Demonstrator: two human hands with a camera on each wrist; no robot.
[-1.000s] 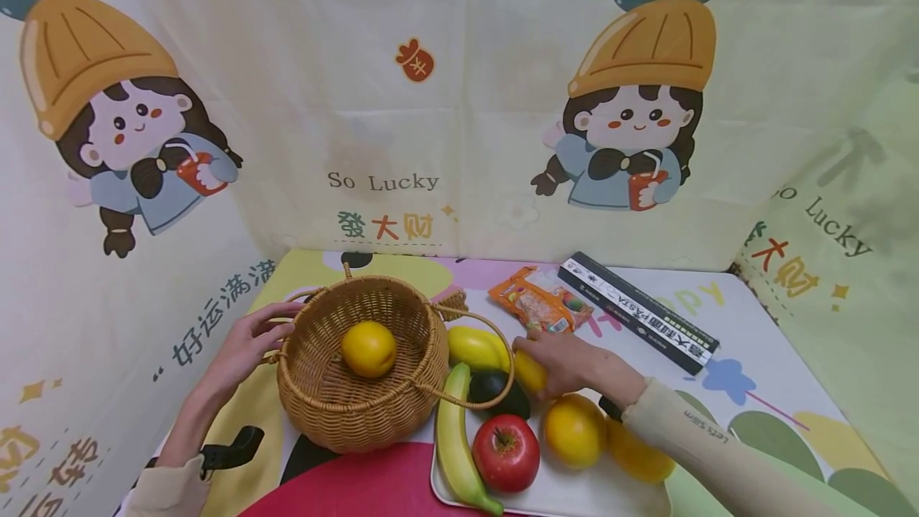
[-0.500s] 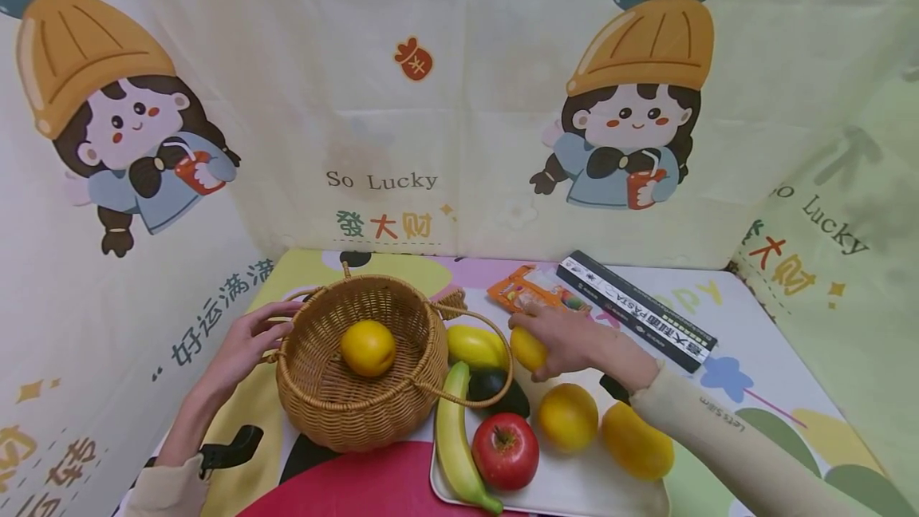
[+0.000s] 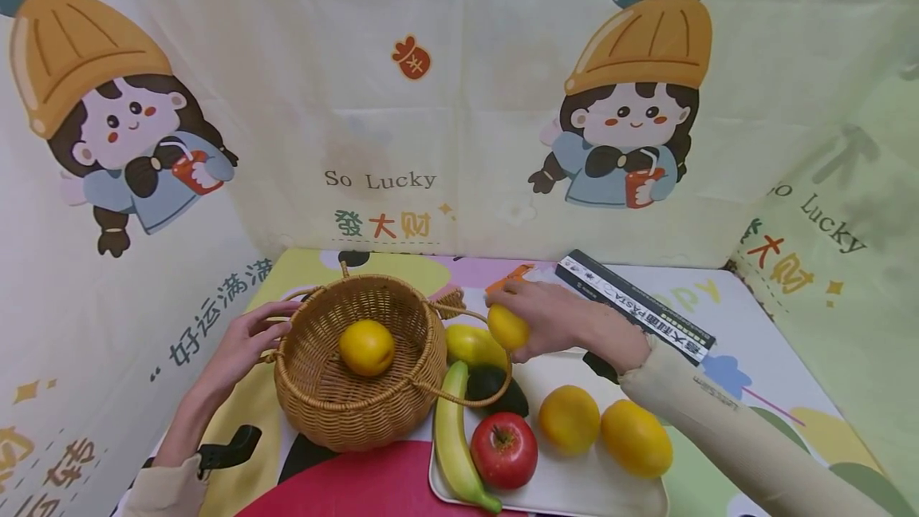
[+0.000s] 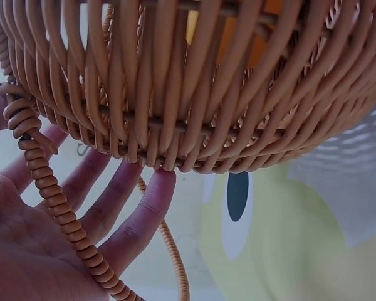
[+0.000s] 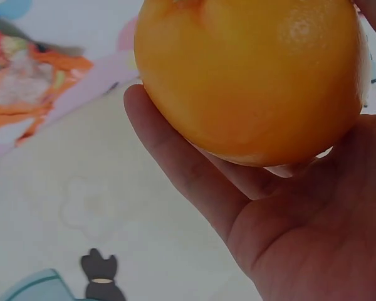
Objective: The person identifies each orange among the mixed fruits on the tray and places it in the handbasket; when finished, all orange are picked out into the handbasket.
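Note:
My right hand (image 3: pixel 549 313) grips an orange (image 3: pixel 508 329), raised above the back of the tray just right of the wicker basket (image 3: pixel 366 425). In the right wrist view, fingers wrap under that orange (image 5: pixel 250 81). My left hand (image 3: pixel 244 341) touches the basket's left side with spread fingers; the left wrist view has its fingertips (image 4: pixel 160 188) against the woven rim, a coiled handle (image 4: pixel 56 200) crossing the palm. Inside the basket lies one orange fruit (image 3: pixel 367 348). The basket's right handle hangs out over the fruit beside it.
A white tray (image 3: pixel 560 493) holds a banana (image 3: pixel 454 437), a red apple (image 3: pixel 504 451), an avocado (image 3: pixel 495 391), a yellow fruit (image 3: pixel 472 345), another orange (image 3: pixel 569 420) and a mango-like fruit (image 3: pixel 636 438). Behind lie a pasta box (image 3: pixel 635 305) and an orange packet (image 3: pixel 511 276), mostly hidden by my hand.
My right hand has lifted the orange off the tray and carried it up and left toward the basket. The orange left on the tray shifted slightly. My left hand stays at the basket.

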